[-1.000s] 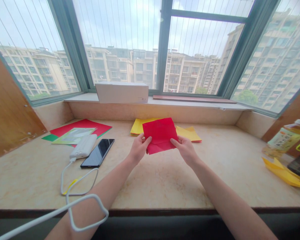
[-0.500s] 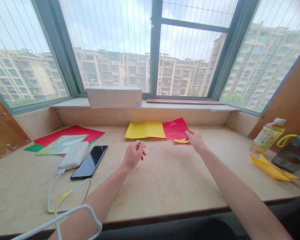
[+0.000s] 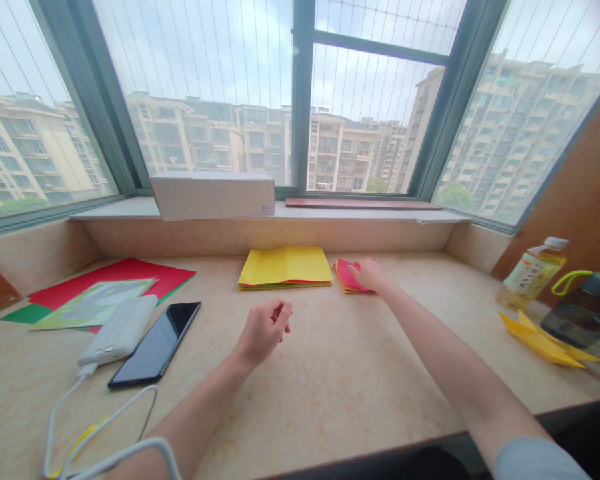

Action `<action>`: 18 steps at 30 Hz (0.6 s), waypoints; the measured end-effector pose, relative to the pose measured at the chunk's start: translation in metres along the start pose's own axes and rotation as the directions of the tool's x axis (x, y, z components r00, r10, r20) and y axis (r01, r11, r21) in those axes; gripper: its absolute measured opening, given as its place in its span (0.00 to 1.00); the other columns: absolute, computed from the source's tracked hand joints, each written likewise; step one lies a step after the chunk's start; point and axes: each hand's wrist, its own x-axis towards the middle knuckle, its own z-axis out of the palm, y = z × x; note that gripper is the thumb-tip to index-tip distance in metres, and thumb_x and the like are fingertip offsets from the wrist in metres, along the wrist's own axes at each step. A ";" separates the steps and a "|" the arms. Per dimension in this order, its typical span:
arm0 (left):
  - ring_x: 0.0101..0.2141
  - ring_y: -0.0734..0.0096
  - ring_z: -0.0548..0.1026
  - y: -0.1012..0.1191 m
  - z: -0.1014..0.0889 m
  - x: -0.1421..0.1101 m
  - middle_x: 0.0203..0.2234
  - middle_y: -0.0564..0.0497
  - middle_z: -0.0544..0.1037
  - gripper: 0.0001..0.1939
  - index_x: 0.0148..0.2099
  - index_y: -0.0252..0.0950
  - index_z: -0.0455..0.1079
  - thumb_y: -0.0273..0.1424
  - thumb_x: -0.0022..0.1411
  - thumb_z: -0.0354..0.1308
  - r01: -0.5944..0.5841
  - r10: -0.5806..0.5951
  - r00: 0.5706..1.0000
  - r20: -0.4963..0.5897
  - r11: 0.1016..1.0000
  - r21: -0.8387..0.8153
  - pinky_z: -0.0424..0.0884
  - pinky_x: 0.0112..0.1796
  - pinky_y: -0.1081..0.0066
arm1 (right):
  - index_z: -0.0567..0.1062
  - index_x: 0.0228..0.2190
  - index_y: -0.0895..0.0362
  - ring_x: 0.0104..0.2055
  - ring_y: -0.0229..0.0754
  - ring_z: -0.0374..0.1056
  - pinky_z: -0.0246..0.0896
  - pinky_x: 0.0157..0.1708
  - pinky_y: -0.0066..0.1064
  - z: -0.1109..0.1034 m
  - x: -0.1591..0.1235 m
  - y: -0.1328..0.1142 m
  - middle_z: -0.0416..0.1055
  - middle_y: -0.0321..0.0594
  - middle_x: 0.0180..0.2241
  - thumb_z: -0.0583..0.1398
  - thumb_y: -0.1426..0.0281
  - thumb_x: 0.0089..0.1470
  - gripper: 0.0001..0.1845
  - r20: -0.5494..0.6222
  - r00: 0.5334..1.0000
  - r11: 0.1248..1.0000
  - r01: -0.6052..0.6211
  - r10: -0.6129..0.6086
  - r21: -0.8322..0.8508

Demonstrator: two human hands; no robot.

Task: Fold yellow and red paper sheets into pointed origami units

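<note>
My right hand point(image 3: 369, 275) is at the back of the counter, its fingers on a red sheet of paper point(image 3: 346, 275). That sheet lies on a small stack of coloured paper, whose yellow and orange edges show underneath; some fingertips are hidden. To the left of it is a larger stack of paper point(image 3: 286, 265) with a yellow sheet on top and red and green edges below. Above the counter, in front of that stack, my left hand point(image 3: 265, 328) is loosely closed, with nothing visible in it.
On the left, a black phone point(image 3: 156, 343) lies beside a white power bank point(image 3: 120, 327) with a white cable, near red and green sheets point(image 3: 150, 270). A drink bottle point(image 3: 530, 277), a dark cup point(image 3: 583, 310) and folded yellow paper point(image 3: 543, 340) are at the right. A white box point(image 3: 213, 197) stands on the sill point(image 3: 300, 213).
Both hands held the red sheet before; my left hand let go. My right hand carried the sheet to the right and down onto the small stack. The view has shifted to the right.
</note>
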 end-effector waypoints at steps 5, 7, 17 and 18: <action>0.14 0.75 0.68 0.001 -0.002 -0.001 0.15 0.55 0.72 0.17 0.29 0.36 0.68 0.42 0.66 0.51 -0.007 0.008 1.000 -0.011 1.000 0.007 0.62 0.18 0.77 | 0.48 0.67 0.49 0.67 0.66 0.46 0.41 0.60 0.58 0.025 0.004 -0.009 0.49 0.56 0.67 0.44 0.37 0.55 0.47 0.136 0.990 0.998 -0.018 0.027 -0.066; 0.14 0.75 0.68 0.001 -0.001 -0.001 0.15 0.55 0.72 0.17 0.29 0.36 0.68 0.42 0.66 0.51 -0.012 0.012 1.000 -0.006 1.000 -0.003 0.62 0.18 0.77 | 0.47 0.67 0.45 0.69 0.67 0.38 0.34 0.61 0.61 0.032 0.001 -0.006 0.40 0.50 0.70 0.42 0.35 0.53 0.47 0.179 0.983 0.996 -0.019 0.034 -0.083; 0.15 0.75 0.68 -0.001 0.002 -0.002 0.15 0.54 0.72 0.18 0.29 0.36 0.69 0.41 0.67 0.50 -0.042 0.038 0.998 0.054 0.996 0.076 0.62 0.20 0.76 | 0.49 0.66 0.41 0.71 0.63 0.29 0.28 0.63 0.62 0.027 0.001 0.000 0.34 0.41 0.71 0.42 0.41 0.58 0.39 0.264 0.963 0.993 0.072 -0.044 -0.098; 0.15 0.74 0.68 -0.001 0.002 -0.002 0.15 0.54 0.72 0.18 0.29 0.36 0.69 0.41 0.67 0.50 -0.043 0.039 0.998 0.052 0.996 0.079 0.62 0.20 0.76 | 0.49 0.66 0.40 0.71 0.63 0.30 0.28 0.62 0.63 0.026 0.001 0.000 0.34 0.40 0.71 0.43 0.42 0.59 0.38 0.265 0.963 0.992 0.079 -0.051 -0.097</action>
